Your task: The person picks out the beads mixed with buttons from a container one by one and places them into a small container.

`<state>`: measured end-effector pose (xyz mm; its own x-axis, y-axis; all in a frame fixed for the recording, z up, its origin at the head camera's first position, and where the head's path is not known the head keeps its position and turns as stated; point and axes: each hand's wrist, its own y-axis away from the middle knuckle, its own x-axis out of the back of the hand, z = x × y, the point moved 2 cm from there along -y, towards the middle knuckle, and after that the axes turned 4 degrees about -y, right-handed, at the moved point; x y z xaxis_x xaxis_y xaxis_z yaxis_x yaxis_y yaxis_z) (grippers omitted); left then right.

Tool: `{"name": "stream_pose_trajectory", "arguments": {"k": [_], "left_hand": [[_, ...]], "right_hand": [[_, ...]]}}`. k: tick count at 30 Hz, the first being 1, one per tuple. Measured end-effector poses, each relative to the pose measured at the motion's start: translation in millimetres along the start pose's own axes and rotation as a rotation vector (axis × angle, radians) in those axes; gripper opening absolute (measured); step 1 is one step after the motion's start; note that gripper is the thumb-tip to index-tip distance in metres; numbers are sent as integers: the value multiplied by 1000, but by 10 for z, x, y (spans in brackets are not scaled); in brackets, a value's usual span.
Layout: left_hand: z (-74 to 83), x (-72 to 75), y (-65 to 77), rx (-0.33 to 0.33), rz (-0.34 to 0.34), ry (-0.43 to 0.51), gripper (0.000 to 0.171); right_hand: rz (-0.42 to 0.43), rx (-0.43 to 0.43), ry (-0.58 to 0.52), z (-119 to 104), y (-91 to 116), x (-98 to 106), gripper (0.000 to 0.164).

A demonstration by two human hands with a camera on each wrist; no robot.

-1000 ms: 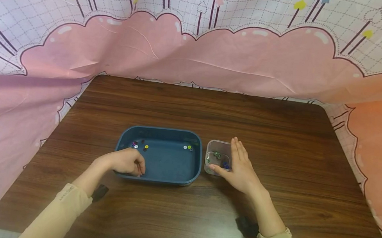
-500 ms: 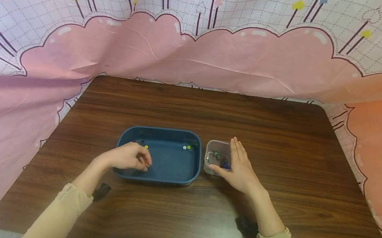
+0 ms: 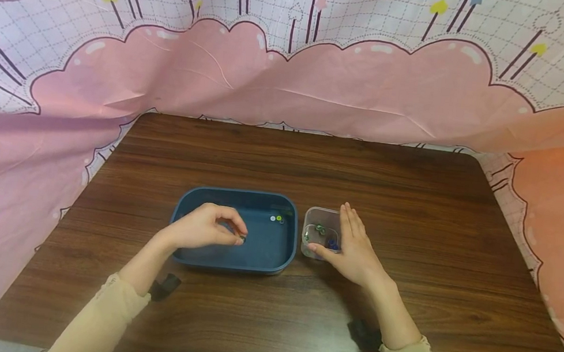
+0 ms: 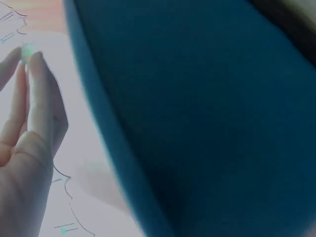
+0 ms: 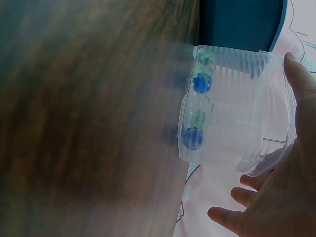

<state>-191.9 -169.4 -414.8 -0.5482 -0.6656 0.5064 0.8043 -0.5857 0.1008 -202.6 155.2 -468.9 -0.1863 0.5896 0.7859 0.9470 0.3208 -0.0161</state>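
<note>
Over the blue tub [image 3: 257,254], my left hand [image 3: 208,228] pinches a small green button [image 4: 28,51] between thumb and fingertips; in the head view it is mostly covered. My right hand [image 3: 356,257] rests against the right side of a clear plastic container [image 5: 232,108], fingers straight and thumb apart at its rim. In the container lie several green buttons [image 3: 320,228] and blue buttons [image 5: 201,82]. A white button [image 3: 272,218] and a yellow button [image 3: 279,218] lie at the tub's right end. My left hand hides the tub's left part.
The tub and container stand close together on a brown wooden table [image 3: 265,325]. A pink and white patterned cloth [image 3: 291,96] hangs behind and at the sides. Dark straps [image 3: 165,287] sit under the wrists.
My left hand has risen from the tub's near left corner and moved right over its middle, pinching the green button. The right hand stays at the container.
</note>
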Motion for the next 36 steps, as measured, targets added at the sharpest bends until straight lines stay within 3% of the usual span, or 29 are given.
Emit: {"name": "stream_pose_trajectory", "arguments": {"k": [9, 17, 27, 36], "left_hand": [[260, -235, -255, -140, 117, 213, 19], [411, -441, -495, -152, 187, 228, 18], [480, -645, -754, -190, 239, 203, 16], [521, -739, -930, -192, 242, 221, 21]], "right_hand": [[6, 8, -7, 7, -10, -3, 116], [6, -1, -6, 10, -5, 11, 116], [-4, 5, -17, 0, 26, 12, 116], [-5, 5, -15, 6, 31, 13, 116]]}}
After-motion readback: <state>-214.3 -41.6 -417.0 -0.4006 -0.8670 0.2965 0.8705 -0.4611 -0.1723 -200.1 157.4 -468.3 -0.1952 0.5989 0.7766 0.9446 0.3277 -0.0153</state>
